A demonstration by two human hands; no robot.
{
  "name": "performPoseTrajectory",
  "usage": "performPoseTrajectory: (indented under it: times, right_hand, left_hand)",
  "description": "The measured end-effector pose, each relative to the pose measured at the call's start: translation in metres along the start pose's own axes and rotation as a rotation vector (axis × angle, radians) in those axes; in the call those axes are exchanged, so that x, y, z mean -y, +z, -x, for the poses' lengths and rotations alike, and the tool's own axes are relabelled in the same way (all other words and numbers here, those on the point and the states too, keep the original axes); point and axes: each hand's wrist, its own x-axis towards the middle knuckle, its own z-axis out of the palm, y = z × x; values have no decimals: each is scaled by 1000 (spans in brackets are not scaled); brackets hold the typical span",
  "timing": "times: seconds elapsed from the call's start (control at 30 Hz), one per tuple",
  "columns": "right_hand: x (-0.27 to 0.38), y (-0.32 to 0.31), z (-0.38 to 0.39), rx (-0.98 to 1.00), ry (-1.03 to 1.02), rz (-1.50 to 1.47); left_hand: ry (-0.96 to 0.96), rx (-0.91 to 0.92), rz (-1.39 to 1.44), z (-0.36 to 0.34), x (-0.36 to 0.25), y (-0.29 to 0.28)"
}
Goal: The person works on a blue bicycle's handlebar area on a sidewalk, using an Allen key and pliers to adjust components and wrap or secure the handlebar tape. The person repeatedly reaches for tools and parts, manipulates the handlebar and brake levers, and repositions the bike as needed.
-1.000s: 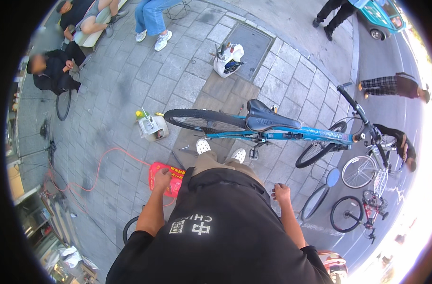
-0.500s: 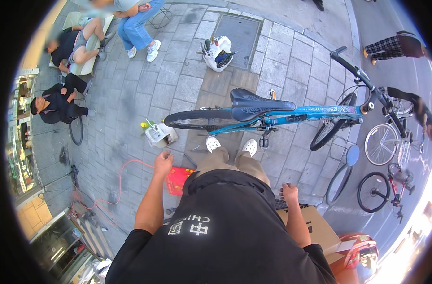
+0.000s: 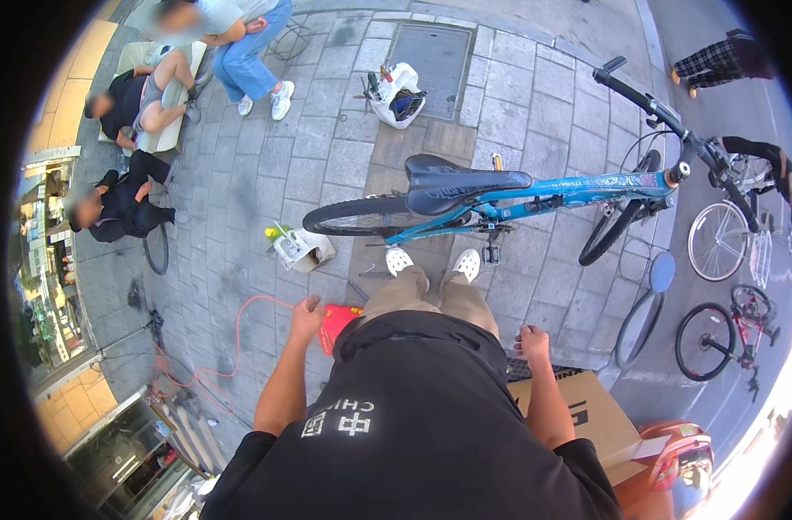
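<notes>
Beyond the white clogs (image 3: 399, 259) stands the blue bicycle (image 3: 586, 185); a cardboard box (image 3: 602, 425) has entered my view, but left hand (image 3: 306, 319) and right hand (image 3: 532, 341) stay apart, curled, whether empty I can't tell; neither seems at work.

The person has two hands, a left hand (image 3: 306, 317) and a right hand (image 3: 533, 343). Beside the left hand lies one red bag (image 3: 337, 328); left of that hand runs one orange-red hose (image 3: 261, 298). Ahead of both hands are two white shoes (image 3: 401, 259), one blue bicycle (image 3: 569, 187) and two white containers, one nearer (image 3: 312, 251), one farther (image 3: 397, 97). Near the right hand sits one cardboard box (image 3: 591, 426). Farther right are two more bicycles (image 3: 744, 332). Three seated people (image 3: 131, 195) appear beyond the left hand.
</notes>
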Motion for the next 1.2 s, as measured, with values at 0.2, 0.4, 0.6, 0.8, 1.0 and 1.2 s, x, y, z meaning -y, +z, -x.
performPoseTrajectory:
  times: [0.2,0.4,0.6,0.8,1.0,1.2]
  right_hand:
    - [16,-19,-14,-71,10,177]
    - [0,-34,-40,-170,-224,412]
    - [9,-43,-27,-109,-48,296]
    - [-33,-35,-59,-146,-69,323]
    - [-44,-40,-43,-37,-40,183]
    - [-26,-31,-29,62,50,149]
  left_hand:
    - [20,2,-45,10,18,6]
    - [51,-4,-98,34,0,22]
    - [79,-1,-158,52,-7,31]
    - [112,1,-192,64,-14,37]
    - [114,4,-187,77,-21,37]
    - [64,-69,-70,97,3,40]
